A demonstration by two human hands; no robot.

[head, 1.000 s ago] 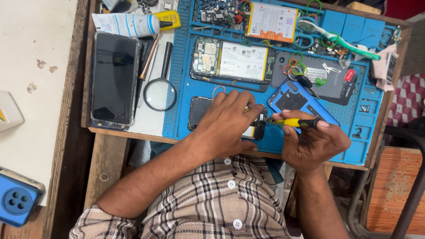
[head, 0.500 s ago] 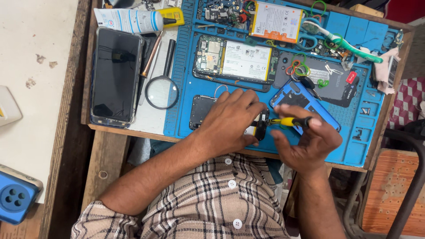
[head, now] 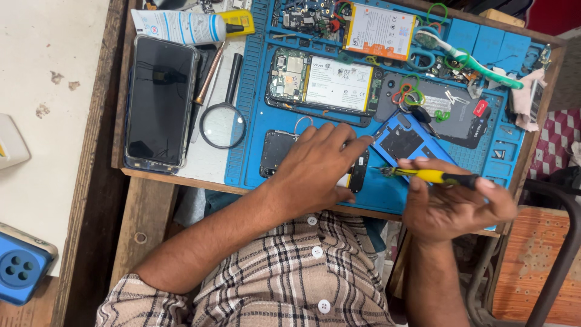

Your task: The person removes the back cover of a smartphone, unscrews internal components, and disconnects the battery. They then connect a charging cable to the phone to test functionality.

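My left hand (head: 318,172) lies flat on a black phone part (head: 277,148) on the blue work mat (head: 254,109), fingers spread and pressing it down. My right hand (head: 451,203) grips a yellow-and-black screwdriver (head: 433,176) held level, its tip pointing left toward my left fingertips. A blue phone back cover (head: 408,142) lies tilted just above the screwdriver. An opened phone with its board and white battery (head: 324,85) rests further up the mat.
A black phone (head: 158,100) lies face up at left beside a magnifying glass (head: 223,124) and a white tube (head: 181,27). A loose orange-edged battery (head: 378,30), a toothbrush (head: 469,60), rubber bands and small parts crowd the mat's top. A blue phone case (head: 21,266) sits lower left.
My right hand has drawn the screwdriver to the right, away from the black part. My left hand stays on the part, its fingers now stretched further right.
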